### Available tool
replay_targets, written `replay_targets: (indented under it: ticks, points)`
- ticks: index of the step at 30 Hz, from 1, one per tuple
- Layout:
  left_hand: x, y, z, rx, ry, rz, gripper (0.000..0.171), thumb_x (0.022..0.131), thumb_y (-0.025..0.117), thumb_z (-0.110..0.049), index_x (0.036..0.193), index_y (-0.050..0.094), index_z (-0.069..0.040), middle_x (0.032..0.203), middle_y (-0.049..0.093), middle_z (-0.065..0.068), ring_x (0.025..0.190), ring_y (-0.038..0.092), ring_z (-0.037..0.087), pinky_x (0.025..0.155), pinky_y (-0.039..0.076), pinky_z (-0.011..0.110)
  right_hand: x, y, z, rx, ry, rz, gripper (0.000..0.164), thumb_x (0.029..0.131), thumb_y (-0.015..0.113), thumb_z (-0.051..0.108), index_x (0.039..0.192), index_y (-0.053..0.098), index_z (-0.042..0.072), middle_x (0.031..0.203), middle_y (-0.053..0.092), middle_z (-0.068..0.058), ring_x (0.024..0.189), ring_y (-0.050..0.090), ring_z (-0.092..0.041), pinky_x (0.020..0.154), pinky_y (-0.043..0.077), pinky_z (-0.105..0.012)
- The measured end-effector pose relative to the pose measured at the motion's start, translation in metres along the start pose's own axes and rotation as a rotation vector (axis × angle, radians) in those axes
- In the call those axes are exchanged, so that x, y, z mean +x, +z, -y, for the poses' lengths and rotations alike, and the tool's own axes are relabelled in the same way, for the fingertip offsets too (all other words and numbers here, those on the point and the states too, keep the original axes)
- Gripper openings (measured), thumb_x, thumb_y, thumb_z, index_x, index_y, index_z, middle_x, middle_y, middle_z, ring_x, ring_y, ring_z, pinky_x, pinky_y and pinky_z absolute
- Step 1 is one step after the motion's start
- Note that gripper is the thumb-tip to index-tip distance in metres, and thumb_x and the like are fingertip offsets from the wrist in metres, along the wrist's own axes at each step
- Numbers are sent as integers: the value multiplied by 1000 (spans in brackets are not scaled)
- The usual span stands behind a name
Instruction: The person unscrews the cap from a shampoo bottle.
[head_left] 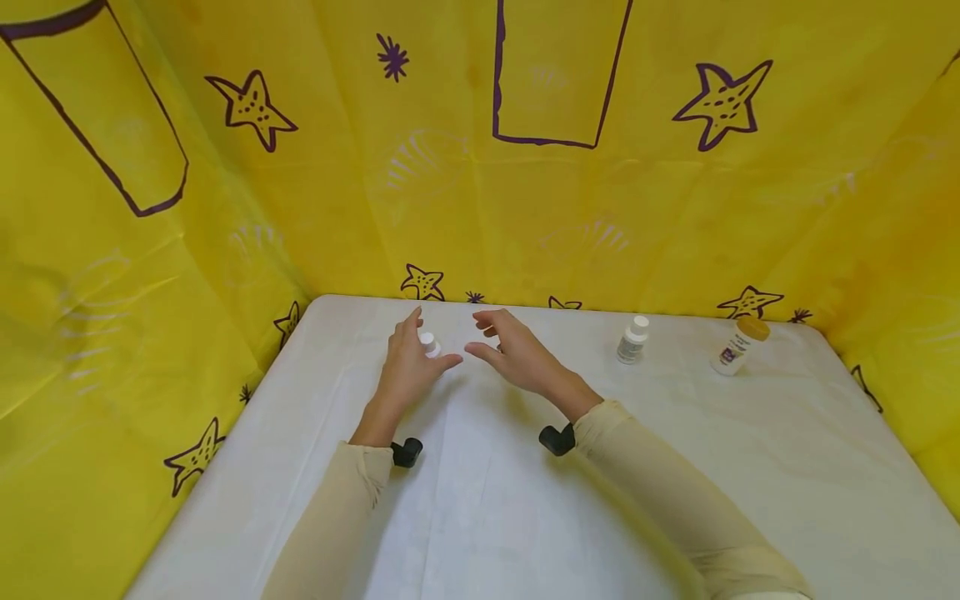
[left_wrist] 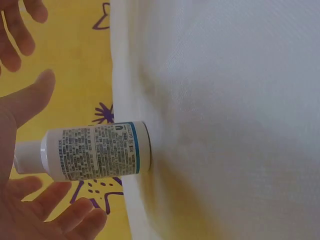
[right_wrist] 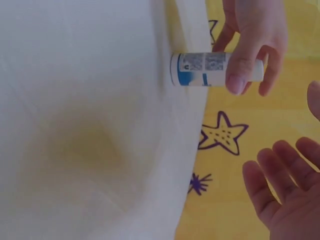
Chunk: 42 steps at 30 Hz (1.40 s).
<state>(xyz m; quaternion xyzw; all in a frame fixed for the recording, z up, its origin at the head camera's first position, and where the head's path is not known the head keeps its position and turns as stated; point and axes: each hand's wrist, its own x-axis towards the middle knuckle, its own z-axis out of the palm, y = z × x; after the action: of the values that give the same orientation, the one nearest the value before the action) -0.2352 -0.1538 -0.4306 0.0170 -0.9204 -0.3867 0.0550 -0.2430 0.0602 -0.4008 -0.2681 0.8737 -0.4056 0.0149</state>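
A small white bottle (head_left: 430, 345) with a printed label and white cap stands upright near the far left of the white table (head_left: 510, 508). My left hand (head_left: 437, 336) is cupped loosely round it, thumb on one side and fingers (left_wrist: 60, 210) on the other, with gaps showing beside the bottle (left_wrist: 100, 150) in the left wrist view. In the right wrist view the thumb overlaps the bottle (right_wrist: 200, 69). My right hand (head_left: 474, 333) hovers just to the right of the bottle, its fingers (right_wrist: 280, 185) relaxed and holding nothing.
Two more bottles stand at the back right: a white-capped one (head_left: 632, 340) and a tilted one with a yellow cap (head_left: 738, 343). Yellow sheeting (head_left: 225, 250) with purple stars walls the table on three sides.
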Motion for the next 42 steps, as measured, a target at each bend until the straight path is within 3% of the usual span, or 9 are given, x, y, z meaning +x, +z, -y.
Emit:
replay_targets:
  ticks: [6, 10, 13, 22, 29, 36, 42]
  points:
    - [-1, -4, 8, 27, -30, 5, 96, 80, 86, -44, 154, 40, -5, 147, 52, 17, 134, 44, 38, 109, 44, 57, 9, 13, 5, 19, -3, 31, 56, 100, 67, 32, 146, 48, 6, 140, 58, -13, 123, 62, -31, 104, 52, -44]
    - [-3, -6, 13, 47, 7, -7, 71, 79, 86, -47, 131, 63, -5, 122, 69, 16, 113, 59, 35, 98, 50, 52, 14, 23, 5, 23, -21, 53, 61, 95, 72, 34, 144, 50, 4, 138, 57, -13, 124, 61, -33, 105, 52, -44]
    - [-5, -6, 16, 60, 27, 1, 58, 79, 86, -48, 116, 70, -6, 108, 74, 14, 99, 64, 32, 90, 52, 47, 18, 32, 2, 26, -25, 60, 67, 93, 75, 36, 144, 50, 2, 138, 56, -15, 124, 61, -35, 105, 52, -44]
    - [-7, -1, 22, 53, 18, 43, 53, 89, 79, -39, 129, 67, -6, 131, 70, 16, 104, 64, 30, 90, 52, 46, 26, 46, 0, 68, -12, 67, 66, 96, 72, 32, 150, 46, 4, 141, 54, -16, 123, 61, -34, 103, 53, -43]
    - [-9, -1, 18, 64, 46, 32, 39, 89, 79, -28, 125, 72, -15, 127, 73, 11, 116, 68, 32, 94, 55, 51, 29, 50, 4, 60, -34, 54, 55, 97, 71, 28, 143, 55, 2, 129, 59, -17, 118, 61, -35, 100, 52, -42]
    - [-9, 0, 13, 64, 57, 29, 43, 87, 81, -22, 130, 72, -17, 130, 72, 10, 122, 67, 32, 98, 54, 51, 29, 52, 3, 50, -26, 39, 35, 98, 69, 27, 127, 65, 7, 118, 62, -11, 113, 60, -31, 98, 51, -39]
    - [-10, 1, 11, 80, 53, 46, 46, 88, 81, -26, 131, 71, -16, 131, 71, 9, 124, 66, 31, 101, 53, 50, 29, 51, 1, 7, -35, -6, 29, 99, 69, 28, 119, 69, 7, 115, 66, -10, 110, 61, -26, 99, 51, -38]
